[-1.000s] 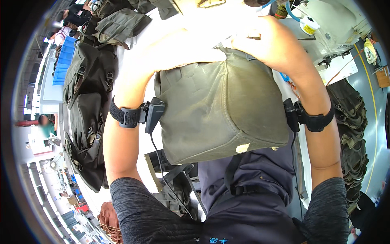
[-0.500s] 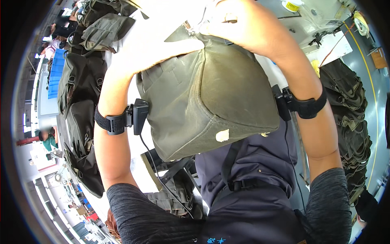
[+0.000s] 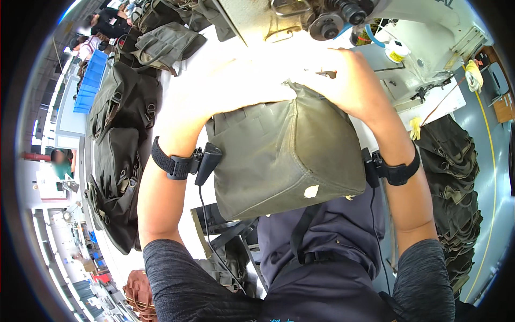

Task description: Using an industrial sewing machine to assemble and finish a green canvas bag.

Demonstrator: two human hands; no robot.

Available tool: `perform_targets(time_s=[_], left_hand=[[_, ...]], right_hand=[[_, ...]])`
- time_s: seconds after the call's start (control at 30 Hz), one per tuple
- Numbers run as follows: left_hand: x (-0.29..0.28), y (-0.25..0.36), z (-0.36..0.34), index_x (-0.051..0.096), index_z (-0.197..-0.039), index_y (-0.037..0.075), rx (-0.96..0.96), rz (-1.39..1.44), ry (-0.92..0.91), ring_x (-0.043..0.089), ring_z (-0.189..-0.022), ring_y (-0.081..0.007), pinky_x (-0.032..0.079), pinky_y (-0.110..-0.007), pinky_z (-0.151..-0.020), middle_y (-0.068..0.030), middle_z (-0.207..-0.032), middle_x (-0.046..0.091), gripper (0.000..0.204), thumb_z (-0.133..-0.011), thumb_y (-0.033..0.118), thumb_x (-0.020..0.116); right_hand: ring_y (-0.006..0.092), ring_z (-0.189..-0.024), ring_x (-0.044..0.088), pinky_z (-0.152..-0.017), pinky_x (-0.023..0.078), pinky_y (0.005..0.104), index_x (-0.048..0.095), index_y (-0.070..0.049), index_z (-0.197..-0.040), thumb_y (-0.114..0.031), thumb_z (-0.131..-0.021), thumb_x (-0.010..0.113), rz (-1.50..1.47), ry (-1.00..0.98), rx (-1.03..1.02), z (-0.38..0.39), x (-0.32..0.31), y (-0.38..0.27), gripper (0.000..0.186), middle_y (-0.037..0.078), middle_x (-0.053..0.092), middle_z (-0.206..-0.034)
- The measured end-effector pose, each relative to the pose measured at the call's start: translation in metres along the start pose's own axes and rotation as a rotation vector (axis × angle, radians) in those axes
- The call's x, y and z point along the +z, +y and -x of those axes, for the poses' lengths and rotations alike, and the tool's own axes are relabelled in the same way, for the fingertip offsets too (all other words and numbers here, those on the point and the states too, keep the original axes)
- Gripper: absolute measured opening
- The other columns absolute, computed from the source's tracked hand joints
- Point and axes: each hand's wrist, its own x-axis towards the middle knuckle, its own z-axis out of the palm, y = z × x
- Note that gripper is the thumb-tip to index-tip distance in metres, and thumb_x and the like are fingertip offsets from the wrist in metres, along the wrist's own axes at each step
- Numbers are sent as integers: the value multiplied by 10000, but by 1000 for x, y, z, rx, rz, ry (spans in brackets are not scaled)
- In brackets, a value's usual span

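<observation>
Gripping the olive bag [image 3: 268, 155] mid-frame by its upper edge with left hand [image 3: 241, 85] and right hand [image 3: 347, 81], near the corner seam [image 3: 293, 137], presumably to keep the fabric steady near the machine [image 3: 440, 37] at upper right. Hard to make out most of either grip in the glare; no view of the bag's far side.

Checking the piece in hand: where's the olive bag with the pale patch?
In the head view, the olive bag sits at centre, its upper edge at the left hand and right hand.
</observation>
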Motion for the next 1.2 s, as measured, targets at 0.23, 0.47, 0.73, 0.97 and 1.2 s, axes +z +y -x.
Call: perform_targets(time_s=[0.23, 0.47, 0.73, 0.97, 1.2], left_hand=[[6, -1, -2, 580, -1418, 54, 66, -25, 44, 615, -1217, -279, 460, -391, -1071, -130, -1366, 636, 656, -874, 345, 803], [-14, 10, -19, 540, -1466, 36, 183, -108, -103, 503, -1381, -389, 391, -476, -1157, -222, -1484, 542, 704, -936, 473, 696], [-5, 3, -27, 550, -1446, 11, 257, 81, 18, 522, -1335, -407, 397, -492, -1141, -223, -1446, 559, 696, -909, 411, 738], [-11, 5, -26, 556, -1438, 30, 162, 112, -101, 501, -1356, -399, 387, -499, -1145, -214, -1469, 536, 678, -904, 395, 757], [-49, 12, -23, 476, -1490, 11, 22, -42, -325, 457, -1400, -342, 363, -432, -1172, -188, -1518, 486, 735, -905, 342, 775]], right_hand=[[288, -751, 688, -702, 539, 356, 765, -99, -987, -324, -868, 765, -78, -74, 50, 1, -2, 3, 255, 65, 731, -871], [79, -710, 547, -670, 463, 275, 734, -3, -981, -237, -916, 755, -155, -153, 117, -1, -8, -14, 245, 19, 675, -771], [248, -807, 715, -738, 537, 337, 769, -24, -1023, -209, -910, 728, -117, -153, 76, -1, -14, -22, 221, 131, 749, -937], [280, -861, 716, -763, 541, 349, 768, -32, -1040, -192, -922, 699, -126, -81, -1, 3, -11, -19, 210, 152, 744, -977], [67, -582, 507, -558, 390, 239, 684, -30, -907, -166, -915, 775, -152, 253, 180, 63, 38, -32, 164, 9, 633, -692]])
